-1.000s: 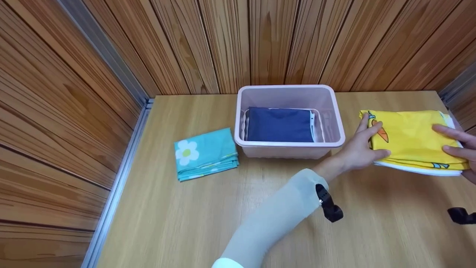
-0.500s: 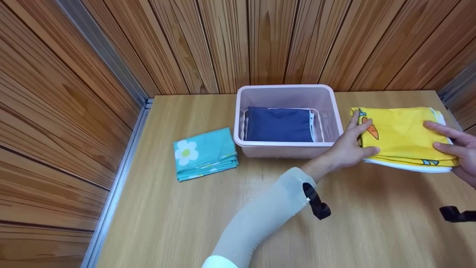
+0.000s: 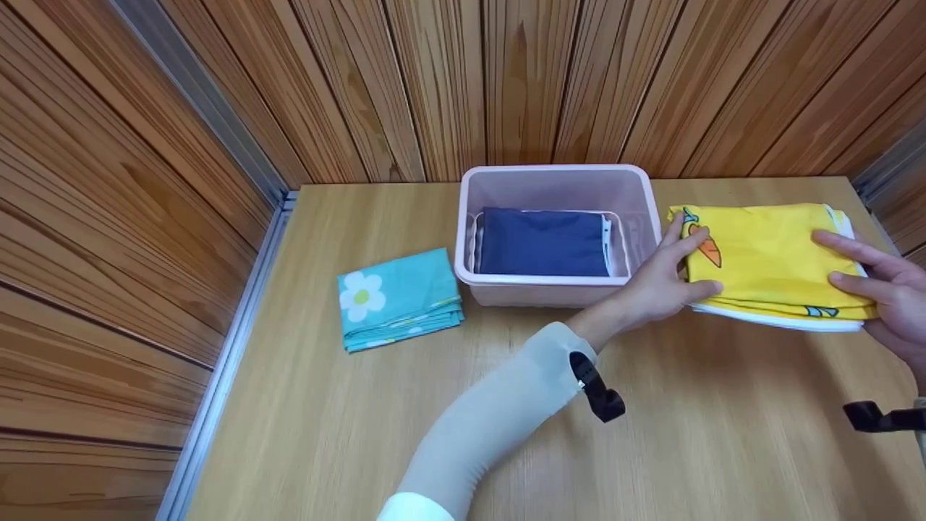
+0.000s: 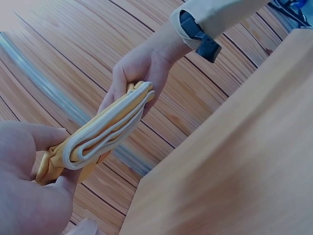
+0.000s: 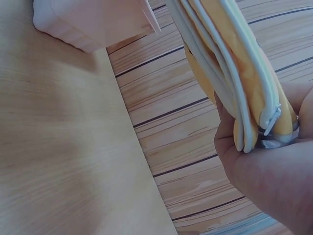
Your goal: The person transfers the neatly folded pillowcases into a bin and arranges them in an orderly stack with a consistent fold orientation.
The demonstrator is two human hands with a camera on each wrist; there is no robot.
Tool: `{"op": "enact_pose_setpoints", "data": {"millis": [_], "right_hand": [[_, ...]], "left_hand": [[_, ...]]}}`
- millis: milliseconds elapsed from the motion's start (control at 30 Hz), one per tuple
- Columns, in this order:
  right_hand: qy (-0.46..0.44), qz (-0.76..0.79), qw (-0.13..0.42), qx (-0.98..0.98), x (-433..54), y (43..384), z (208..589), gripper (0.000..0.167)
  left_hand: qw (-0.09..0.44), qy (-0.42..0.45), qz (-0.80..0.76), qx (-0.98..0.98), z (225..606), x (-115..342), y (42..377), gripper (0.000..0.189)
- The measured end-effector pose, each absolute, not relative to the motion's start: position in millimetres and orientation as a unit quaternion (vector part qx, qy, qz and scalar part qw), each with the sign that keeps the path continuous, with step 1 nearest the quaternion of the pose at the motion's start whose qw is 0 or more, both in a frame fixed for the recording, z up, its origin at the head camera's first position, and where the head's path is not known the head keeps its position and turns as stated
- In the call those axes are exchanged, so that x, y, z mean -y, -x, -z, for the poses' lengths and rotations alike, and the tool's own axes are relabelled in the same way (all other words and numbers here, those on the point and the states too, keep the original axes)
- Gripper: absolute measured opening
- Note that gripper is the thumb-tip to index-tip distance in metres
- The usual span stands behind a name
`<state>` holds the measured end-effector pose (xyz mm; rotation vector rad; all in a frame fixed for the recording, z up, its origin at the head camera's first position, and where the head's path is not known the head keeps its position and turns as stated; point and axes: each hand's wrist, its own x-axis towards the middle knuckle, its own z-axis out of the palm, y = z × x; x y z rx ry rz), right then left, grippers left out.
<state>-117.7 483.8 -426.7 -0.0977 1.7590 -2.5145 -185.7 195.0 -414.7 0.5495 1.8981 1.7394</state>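
Both hands hold a folded yellow cloth [image 3: 767, 253] with a carrot print and white layers along its edge, raised above the right side of the table. My left hand [image 3: 662, 278] grips its left end, close to the bin's right side. At the opposite end, my right hand [image 3: 886, 289] has two fingers spread over the top. The left wrist view shows the stacked folds of the cloth [image 4: 105, 125] between the thumb and fingers of the left hand [image 4: 29, 181]. A zip pull hangs from the cloth [image 5: 234, 73] beside the right hand [image 5: 269, 171] in the right wrist view.
A pale pink plastic bin [image 3: 550, 293] stands at the back of the wooden table [image 3: 347, 434], with a folded navy cloth [image 3: 542, 242] inside. Left of it lies a folded turquoise cloth [image 3: 398, 300] with a white flower. Wood-panelled walls [image 3: 448, 87] border the table.
Both hands have carried the yellow cloth leftward and slightly toward the back, nearer the bin. The bin, navy cloth and turquoise cloth stay where they were.
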Motion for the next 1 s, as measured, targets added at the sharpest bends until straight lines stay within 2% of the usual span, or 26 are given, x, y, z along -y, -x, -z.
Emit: {"op": "enact_pose_setpoints", "data": {"millis": [200, 600, 900, 1000], "right_hand": [[-0.013, 0.783, 0.026, -0.621, -475.3, 118.0, 420.9, 0.051], [-0.042, 0.79, 0.032, -0.611, -465.2, 119.1, 410.6, 0.051], [0.027, 0.819, 0.042, -0.572, -452.9, 123.2, 409.0, 0.054], [0.023, 0.818, 0.039, -0.574, -449.1, 123.8, 407.8, 0.054]], "left_hand": [[0.261, -0.195, -0.636, -0.699, 410.1, -187.9, 188.3, 0.079], [0.265, -0.201, -0.652, -0.681, 408.8, -175.9, 194.2, 0.079], [0.27, -0.198, -0.681, -0.651, 408.8, -162.9, 195.9, 0.081], [0.269, -0.201, -0.685, -0.647, 407.9, -159.1, 196.3, 0.082]]}}
